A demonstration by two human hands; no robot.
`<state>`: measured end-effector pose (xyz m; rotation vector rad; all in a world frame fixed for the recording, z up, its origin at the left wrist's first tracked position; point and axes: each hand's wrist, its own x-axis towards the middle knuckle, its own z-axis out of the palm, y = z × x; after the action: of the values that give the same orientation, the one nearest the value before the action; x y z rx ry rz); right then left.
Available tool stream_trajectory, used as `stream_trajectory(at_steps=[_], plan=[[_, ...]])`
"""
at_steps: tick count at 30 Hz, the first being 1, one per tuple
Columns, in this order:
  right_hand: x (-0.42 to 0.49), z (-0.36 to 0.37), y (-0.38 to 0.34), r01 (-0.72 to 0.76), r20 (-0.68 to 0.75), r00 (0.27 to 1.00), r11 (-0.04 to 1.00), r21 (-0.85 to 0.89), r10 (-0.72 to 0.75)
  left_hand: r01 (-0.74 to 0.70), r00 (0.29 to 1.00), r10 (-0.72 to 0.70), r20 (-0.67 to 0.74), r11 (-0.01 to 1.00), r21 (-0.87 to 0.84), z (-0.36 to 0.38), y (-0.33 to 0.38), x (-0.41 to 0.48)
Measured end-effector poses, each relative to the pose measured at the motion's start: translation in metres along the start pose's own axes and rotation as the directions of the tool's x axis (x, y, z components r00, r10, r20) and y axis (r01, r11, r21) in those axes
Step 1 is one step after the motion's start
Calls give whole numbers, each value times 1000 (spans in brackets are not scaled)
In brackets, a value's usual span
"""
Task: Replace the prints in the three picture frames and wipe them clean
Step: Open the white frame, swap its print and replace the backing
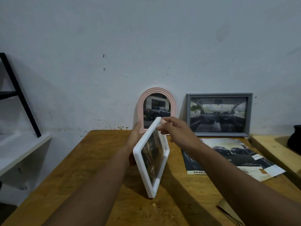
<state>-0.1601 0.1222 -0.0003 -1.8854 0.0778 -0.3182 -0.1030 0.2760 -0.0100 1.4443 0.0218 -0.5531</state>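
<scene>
I see both arms stretched forward | left hand [136, 132] grips white frame [150, 158] from behind, tilted over table [101, 160] | right hand [172, 128] pinches its top corner

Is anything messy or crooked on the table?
The loose prints lie fanned out unevenly, one poking past the table edge. The white frame is tilted only because both hands hold it. The pink frame and grey frame stand straight.

white frame [147, 167] stands tilted on one corner mid-table, print inside. pink arched frame [141, 101] and grey frame [219, 95] lean at the wall, each showing a car photo. loose prints [234, 156] lie flat at the right
</scene>
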Motion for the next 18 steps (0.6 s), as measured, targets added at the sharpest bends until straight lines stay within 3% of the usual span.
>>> stream_trajectory(at_steps=[5, 8, 13, 18], plan=[[-3, 13, 32, -67, -9, 998, 994, -87, 67, 26, 997, -41, 64, 976, 218, -45, 6, -8], [-9, 20, 57, -180, -27, 984, 963, -200, 179, 39, 999, -24, -43, 921, 387, -63, -8, -4], [-19, 26, 90, -218, -76, 976, 933, -285, 204, 20, 980, 66, -188, 906, 422, -64, -56, 9], [-20, 21, 99, -184, -142, 979, 923, -337, 144, -121, 909, 389, -149, 588, 799, -50, -94, 24]])
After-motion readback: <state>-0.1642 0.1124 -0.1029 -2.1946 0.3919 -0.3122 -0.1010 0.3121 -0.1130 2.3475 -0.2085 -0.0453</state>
